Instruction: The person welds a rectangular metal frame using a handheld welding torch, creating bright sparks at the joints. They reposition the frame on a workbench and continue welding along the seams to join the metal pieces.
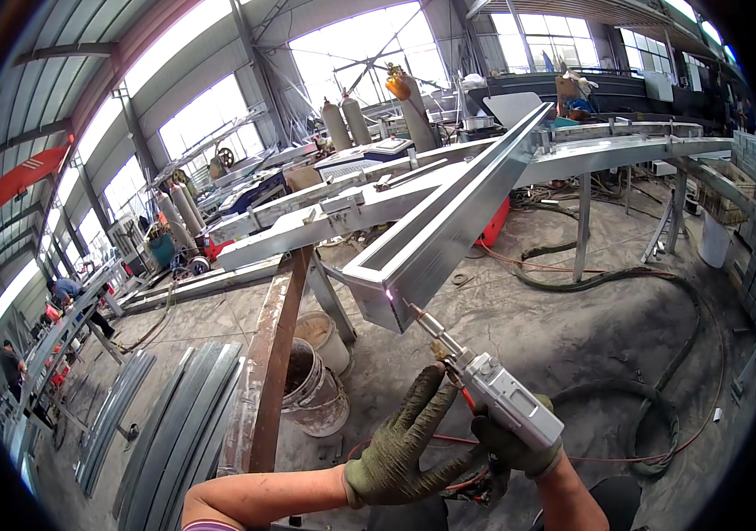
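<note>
Wrapped round a silver handheld laser welding torch (509, 398) is my right hand (524, 442), in a green work glove. The torch's narrow nozzle points up and left at the near end of a silver metal beam (448, 232). A small violet-pink glow (389, 294) shows on that end face, close to its top corner; a small gap appears between the nozzle tip and the metal. My left hand (400, 447), gloved alike, has its fingers stretched apart. Its upper fingertips are beside the brass fitting (440, 350) at the torch's front; whether they touch it I cannot tell.
The beam slants across long metal rails (294, 232) on supports. A rusty brown beam (267, 380) runs at left, beside dirty buckets (318, 389). Dark hoses (661, 389) coil on the floor at right. Metal bars (179, 425) lie at lower left; people work at far left.
</note>
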A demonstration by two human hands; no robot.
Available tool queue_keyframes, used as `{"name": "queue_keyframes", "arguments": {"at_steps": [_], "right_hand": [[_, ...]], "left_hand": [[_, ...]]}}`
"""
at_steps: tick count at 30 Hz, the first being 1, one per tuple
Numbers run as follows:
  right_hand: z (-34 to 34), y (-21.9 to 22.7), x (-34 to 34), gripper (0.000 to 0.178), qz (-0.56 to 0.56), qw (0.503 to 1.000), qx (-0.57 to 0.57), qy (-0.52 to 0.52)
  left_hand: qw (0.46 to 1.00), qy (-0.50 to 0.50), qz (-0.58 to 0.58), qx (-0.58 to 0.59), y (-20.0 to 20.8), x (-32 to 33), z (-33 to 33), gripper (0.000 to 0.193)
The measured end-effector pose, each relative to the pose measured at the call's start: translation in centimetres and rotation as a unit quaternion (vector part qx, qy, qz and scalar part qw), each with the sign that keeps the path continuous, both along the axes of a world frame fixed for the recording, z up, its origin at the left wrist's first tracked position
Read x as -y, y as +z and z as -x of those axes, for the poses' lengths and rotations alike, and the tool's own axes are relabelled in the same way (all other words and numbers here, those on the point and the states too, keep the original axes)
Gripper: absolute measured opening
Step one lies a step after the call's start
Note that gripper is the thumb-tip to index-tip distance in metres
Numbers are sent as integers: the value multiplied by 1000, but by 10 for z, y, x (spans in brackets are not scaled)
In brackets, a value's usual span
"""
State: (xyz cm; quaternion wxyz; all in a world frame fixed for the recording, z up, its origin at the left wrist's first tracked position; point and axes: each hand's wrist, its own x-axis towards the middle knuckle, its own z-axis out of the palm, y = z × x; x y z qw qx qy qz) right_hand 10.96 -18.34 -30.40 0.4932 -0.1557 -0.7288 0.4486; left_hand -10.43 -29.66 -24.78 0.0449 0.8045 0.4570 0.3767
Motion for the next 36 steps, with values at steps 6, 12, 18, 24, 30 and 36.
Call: {"name": "queue_keyframes", "arguments": {"at_steps": [6, 12, 18, 24, 30, 36], "right_hand": [[6, 5, -1, 21, -70, 997, -16, -6], [11, 2, -2, 17, -44, 999, -29, 11], [15, 3, -6, 22, -75, 997, -27, 8], [19, 5, -9, 20, -137, 989, -47, -7], [15, 9, -7, 17, -81, 997, 4, 13], [14, 11, -6, 15, -49, 998, 14, 25]], "left_hand": [[999, 20, 20, -23, -1, 0, 2, 100], [1000, 31, -1, -5, 0, 4, -1, 102], [999, 38, -7, -5, -1, 2, -1, 103], [999, 34, -3, 0, 0, 1, 0, 105], [999, 35, -8, 2, 0, 2, 0, 104], [999, 32, -12, 12, 0, -1, 0, 102]]}}
